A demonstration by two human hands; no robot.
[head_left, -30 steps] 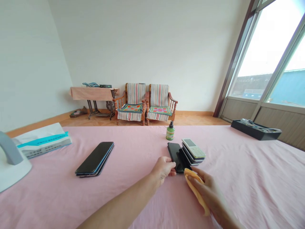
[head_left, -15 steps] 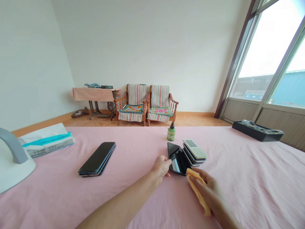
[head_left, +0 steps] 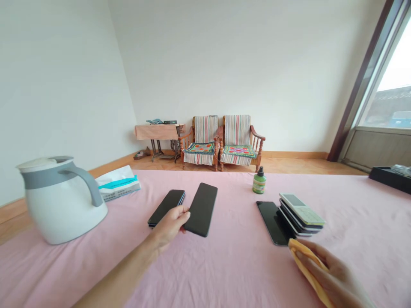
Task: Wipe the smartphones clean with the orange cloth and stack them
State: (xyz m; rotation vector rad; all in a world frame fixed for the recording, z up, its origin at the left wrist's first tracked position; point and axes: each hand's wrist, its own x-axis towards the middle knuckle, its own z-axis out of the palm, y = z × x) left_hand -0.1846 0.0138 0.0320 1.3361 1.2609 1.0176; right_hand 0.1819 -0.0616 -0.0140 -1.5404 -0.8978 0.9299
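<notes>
Pinched at its left edge, a black smartphone (head_left: 203, 209) is in my left hand (head_left: 171, 220), tilted over the pink cloth. Just left of it lies a small stack of phones (head_left: 168, 206), partly hidden by that hand. My right hand (head_left: 334, 273) is closed on a folded yellow cloth (head_left: 311, 267) at the lower right. Its tip is close to the near end of another black phone (head_left: 274, 222) lying flat. Against that phone's right side stands a taller stack of phones (head_left: 302, 214), topped by a white keypad phone with a greenish edge.
A green spray bottle (head_left: 259, 182) stands beyond the right stack. At the left are a white and grey jug (head_left: 61, 201) and a white and blue packet (head_left: 120, 184). A black tray (head_left: 391, 179) sits far right on the pink cloth (head_left: 237, 265). Two wooden armchairs (head_left: 237, 141) stand behind.
My left hand has lifted a phone from beside the right stack and carried it left toward the left stack. The right hand still holds the yellow cloth. The view has turned left.
</notes>
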